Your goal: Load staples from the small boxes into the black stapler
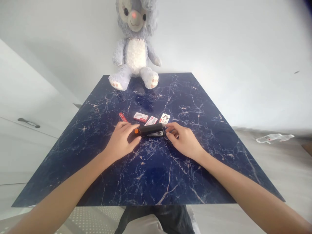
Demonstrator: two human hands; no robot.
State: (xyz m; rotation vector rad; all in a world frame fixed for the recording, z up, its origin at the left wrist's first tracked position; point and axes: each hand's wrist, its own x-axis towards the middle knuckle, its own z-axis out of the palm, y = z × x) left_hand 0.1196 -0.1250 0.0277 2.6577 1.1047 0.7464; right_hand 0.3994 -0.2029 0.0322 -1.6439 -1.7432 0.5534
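A black stapler (151, 130) with an orange end lies on its side on the dark blue marble table (156, 169). My left hand (122, 140) grips its orange left end with curled fingers. At the stapler's right end my right hand (183, 139) pinches it with thumb and fingers. Just behind the stapler lie small red-and-white staple boxes: one (140, 116), another (151, 121) and a third with a printed picture (164, 118). A thin red box (123, 117) lies beside my left fingers.
A grey and white plush toy (135, 48) sits at the table's far edge against the white wall. A white cabinet with a dark handle (28, 123) stands to the left. A clear plastic bottle (274, 138) lies on the floor to the right.
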